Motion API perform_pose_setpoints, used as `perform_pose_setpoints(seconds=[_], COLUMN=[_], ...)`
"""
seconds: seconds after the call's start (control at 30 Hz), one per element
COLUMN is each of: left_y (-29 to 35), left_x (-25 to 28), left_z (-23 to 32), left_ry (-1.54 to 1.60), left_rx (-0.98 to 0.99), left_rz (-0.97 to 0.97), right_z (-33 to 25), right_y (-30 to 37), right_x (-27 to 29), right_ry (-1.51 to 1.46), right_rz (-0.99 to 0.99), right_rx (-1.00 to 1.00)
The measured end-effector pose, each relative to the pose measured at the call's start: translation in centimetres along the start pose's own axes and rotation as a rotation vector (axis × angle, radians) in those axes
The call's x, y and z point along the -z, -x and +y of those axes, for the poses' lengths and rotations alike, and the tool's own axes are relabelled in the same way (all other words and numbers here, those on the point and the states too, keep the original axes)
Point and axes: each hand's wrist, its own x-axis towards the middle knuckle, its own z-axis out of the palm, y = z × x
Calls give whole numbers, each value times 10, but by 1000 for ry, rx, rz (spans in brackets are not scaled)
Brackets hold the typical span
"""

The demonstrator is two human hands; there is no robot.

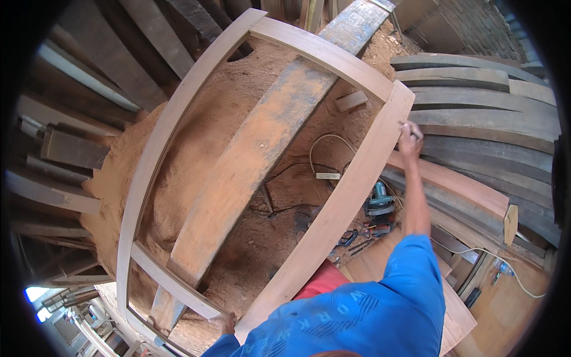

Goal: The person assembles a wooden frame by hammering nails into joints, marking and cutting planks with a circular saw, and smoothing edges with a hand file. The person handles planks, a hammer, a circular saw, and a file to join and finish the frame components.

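under the frame, a plank crosses sawdust; hold unclear for right fingers and left fingers.

The frame is pale bare wood, matt and smoothly planed, while the thick plank running from one o'clock toward seven is wood too, scuffed rough and dulled with powder. Loose, matt sawdust lies at ten o'clock, and the stacked boards between two and three look like dry, unpolished timber. Between three and four, the power tool has a teal, plastic-looking casing; at five, the blue shirt is soft matt cloth.
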Motion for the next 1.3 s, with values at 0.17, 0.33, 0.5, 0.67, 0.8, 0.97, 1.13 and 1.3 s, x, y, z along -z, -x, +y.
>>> perform_pose_setpoints(seconds=[0.17, 0.33, 0.5, 0.67, 0.8, 0.97, 1.13, 1.3], left_y=[71, 84, 75, 104, 122, 111, 83, 64], left_x=[13, 13, -30, -59, -83, -88, -97, -115], left_z=[55, 39, -27, -101, -168, -281, -375, -422], left_ry=[-89, 2, 253, 310, 286, 365, 631, 967], left_rx=[182, 35, -498, -750, -861, -757, -304, -148], left_rz=[190, 327, 540, 754, 407, 346, 228, 389], right_z=[-46, -179, -295, -351, -352, -384, -437, -459], right_y=[168, 352, 521, 679, 774, 901, 989, 1095], right_x=[-62, -101, -93, -35, -14, 11, 40, 44], right_ry=[-279, -567, -555, -534, -409, -462, -364, -450], right_rz=[-239, -621, -984, -1148, -1350, -1506, -1661, -1746], right_rx=[93, 237, 645, 978, 932, 961, 1098, 1196])
